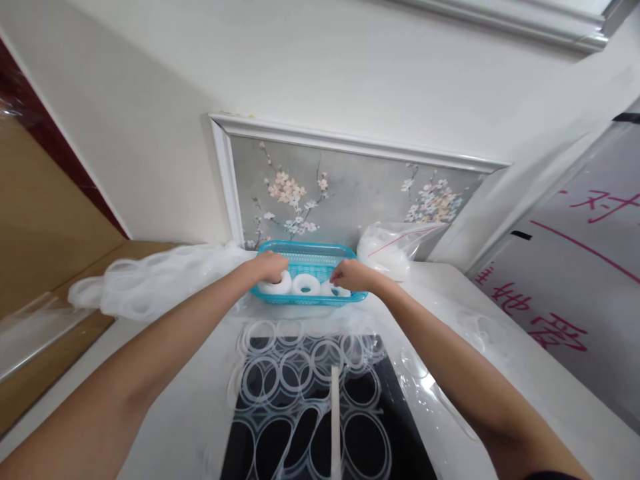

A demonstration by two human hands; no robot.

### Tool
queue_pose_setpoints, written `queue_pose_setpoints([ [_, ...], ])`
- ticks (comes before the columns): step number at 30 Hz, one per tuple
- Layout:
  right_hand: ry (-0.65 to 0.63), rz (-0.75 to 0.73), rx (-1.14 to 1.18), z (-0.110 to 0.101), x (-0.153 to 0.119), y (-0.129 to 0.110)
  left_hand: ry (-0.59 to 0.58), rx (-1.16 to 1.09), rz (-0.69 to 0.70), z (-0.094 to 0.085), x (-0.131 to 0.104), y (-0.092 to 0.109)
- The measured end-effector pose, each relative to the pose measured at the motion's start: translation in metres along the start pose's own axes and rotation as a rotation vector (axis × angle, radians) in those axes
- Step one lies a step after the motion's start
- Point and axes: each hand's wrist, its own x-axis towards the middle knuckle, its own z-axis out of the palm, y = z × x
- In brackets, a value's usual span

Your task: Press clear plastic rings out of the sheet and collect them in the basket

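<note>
We reach both arms straight forward over the counter point(500, 293). Our left hand point(267, 267) rests palm down on the leftmost white roll point(276, 287), fingers curled over it. Our right hand point(353, 275) covers the rightmost roll point(334, 290), fingers bent down onto it. A middle roll point(306, 284) lies between them. All three lie flat, holes up, in a blue basket point(305, 252) whose long axis runs left to right against the flowered wall panel point(350, 193). Clear rings point(305, 380) lie on the dark surface nearer us; a plastic bag point(387, 248) sits to the right of the basket.
</note>
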Motion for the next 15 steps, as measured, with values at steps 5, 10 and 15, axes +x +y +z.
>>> queue_pose_setpoints([
  [5, 0.296, 0.194, -0.019, 0.01, -0.025, -0.003, -0.066, 0.059, -0.037, -0.004, -0.008, 0.003],
  [10, 0.322, 0.438, 0.046, 0.034, -0.05, 0.018, -0.13, -0.047, -0.039, -0.017, -0.01, -0.007],
  [15, 0.217, 0.463, 0.675, 0.05, -0.049, 0.04, -0.108, -0.187, -0.012, -0.035, -0.026, -0.014],
])
